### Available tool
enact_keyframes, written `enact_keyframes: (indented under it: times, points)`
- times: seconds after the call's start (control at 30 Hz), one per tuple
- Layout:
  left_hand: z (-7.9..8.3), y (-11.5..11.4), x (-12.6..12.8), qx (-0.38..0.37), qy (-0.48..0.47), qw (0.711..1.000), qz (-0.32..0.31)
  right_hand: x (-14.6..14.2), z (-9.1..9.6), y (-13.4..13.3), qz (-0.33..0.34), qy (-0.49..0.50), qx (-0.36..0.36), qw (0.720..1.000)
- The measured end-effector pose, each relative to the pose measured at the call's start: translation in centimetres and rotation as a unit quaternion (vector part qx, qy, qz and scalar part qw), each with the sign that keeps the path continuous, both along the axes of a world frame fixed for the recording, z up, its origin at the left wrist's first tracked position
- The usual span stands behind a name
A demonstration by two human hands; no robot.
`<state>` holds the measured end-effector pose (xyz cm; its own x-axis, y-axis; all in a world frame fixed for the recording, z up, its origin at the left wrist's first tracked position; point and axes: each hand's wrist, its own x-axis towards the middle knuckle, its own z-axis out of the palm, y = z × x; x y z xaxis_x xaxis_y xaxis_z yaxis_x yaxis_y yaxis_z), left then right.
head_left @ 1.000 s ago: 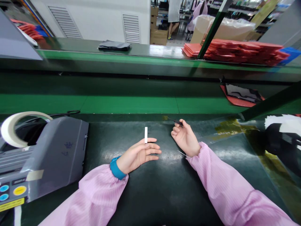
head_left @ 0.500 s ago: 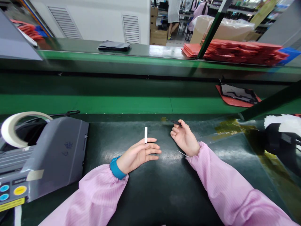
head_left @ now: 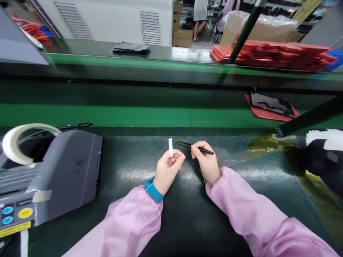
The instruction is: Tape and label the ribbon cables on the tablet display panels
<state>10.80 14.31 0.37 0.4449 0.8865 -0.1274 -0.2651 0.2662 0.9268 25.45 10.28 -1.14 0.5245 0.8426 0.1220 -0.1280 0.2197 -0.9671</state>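
Observation:
My left hand [head_left: 166, 173], with a blue wristband [head_left: 154, 191], has its fingers curled in. A narrow white strip [head_left: 170, 145] stands up from those fingers. Pinched in my right hand [head_left: 207, 162] is a pair of black tweezers [head_left: 203, 149], its tips pointing left toward the strip. A small amber piece [head_left: 175, 142], like tape, shows at the tweezer tips, apart from the strip. Both hands are above the dark green bench top [head_left: 184, 221].
A grey tape dispenser [head_left: 72, 171] with a cream tape roll [head_left: 12, 146] stands at the left. Amber tape [head_left: 264, 142] lies on the bench at right, near a black object [head_left: 323, 162]. A green post [head_left: 311, 114] slants on the right. Red bags [head_left: 284, 55] are stacked on the shelf.
My left hand has turned and curled its outstretched fingers, shifting right with the strip. My right hand has turned, and the tweezers show more fully, their tips now closer to the strip.

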Motion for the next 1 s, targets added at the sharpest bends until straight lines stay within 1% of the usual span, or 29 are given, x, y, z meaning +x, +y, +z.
enact_keyframes:
  times: [0.13, 0.3, 0.4, 0.63, 0.8, 1.0]
  points:
    - [0.3, -0.8, 1.4, 0.006, -0.002, 1.000, 0.016, -0.4, 0.4, -0.2, 0.006, -0.038, -0.008, 0.999]
    - [0.5, -1.1, 1.4, 0.012, -0.004, 0.999, 0.041, -0.6, 0.7, -0.4, 0.017, -0.043, -0.014, 0.999]
    - [0.4, -1.0, 1.3, 0.012, -0.005, 0.999, 0.045, -0.7, 0.7, -0.5, 0.029, -0.044, -0.016, 0.998]
    - [0.5, -1.1, 1.2, 0.018, -0.008, 1.000, 0.021, -0.6, 0.4, -0.5, 0.038, -0.054, -0.015, 0.998]
    - [0.6, -1.0, 1.0, 0.039, -0.002, 0.999, -0.004, -0.5, 0.1, -0.8, 0.041, -0.080, -0.008, 0.996]
    - [0.8, -1.2, 0.8, 0.081, 0.001, 0.996, -0.028, -0.5, 0.7, -0.7, 0.073, -0.052, 0.015, 0.996]
